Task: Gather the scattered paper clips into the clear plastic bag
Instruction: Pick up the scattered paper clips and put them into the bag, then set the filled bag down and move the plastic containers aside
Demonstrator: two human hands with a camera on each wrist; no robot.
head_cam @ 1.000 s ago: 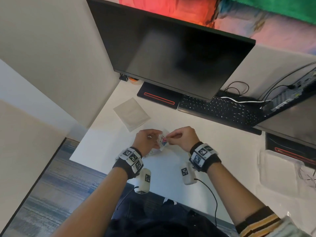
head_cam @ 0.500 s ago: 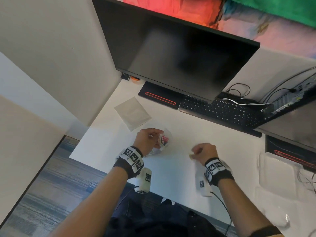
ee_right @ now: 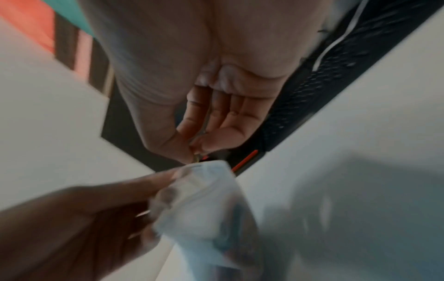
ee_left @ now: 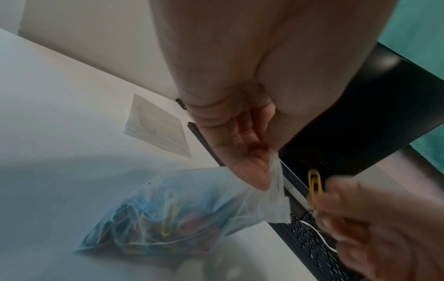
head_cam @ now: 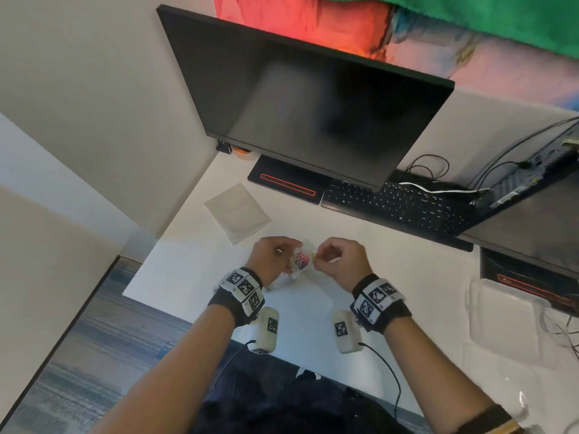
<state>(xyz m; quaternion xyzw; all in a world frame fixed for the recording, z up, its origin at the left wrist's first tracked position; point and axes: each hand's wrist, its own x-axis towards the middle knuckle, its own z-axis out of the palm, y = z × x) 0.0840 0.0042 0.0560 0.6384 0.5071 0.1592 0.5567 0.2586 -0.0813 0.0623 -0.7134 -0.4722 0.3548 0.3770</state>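
The clear plastic bag [head_cam: 301, 261] [ee_left: 173, 214] hangs over the white desk [head_cam: 313, 311], with several coloured paper clips lying in its bottom. My left hand [head_cam: 275, 258] [ee_left: 250, 163] pinches the bag's top edge and holds it up. My right hand [head_cam: 340, 261] [ee_right: 201, 146] pinches a yellow paper clip [ee_left: 314, 182] [head_cam: 313, 254] right beside the bag's mouth. In the right wrist view the bag [ee_right: 206, 205] is blurred and sits just below my fingertips.
A flat clear bag [head_cam: 237, 212] lies on the desk behind the left hand. A black monitor [head_cam: 313, 101] and keyboard [head_cam: 398, 205] stand at the back. A clear plastic tray [head_cam: 507, 321] sits at the right. The desk's front edge is close to my wrists.
My right hand went out to the right on the desk, then came back to the bag's mouth with a yellow clip. The left hand stayed on the bag.
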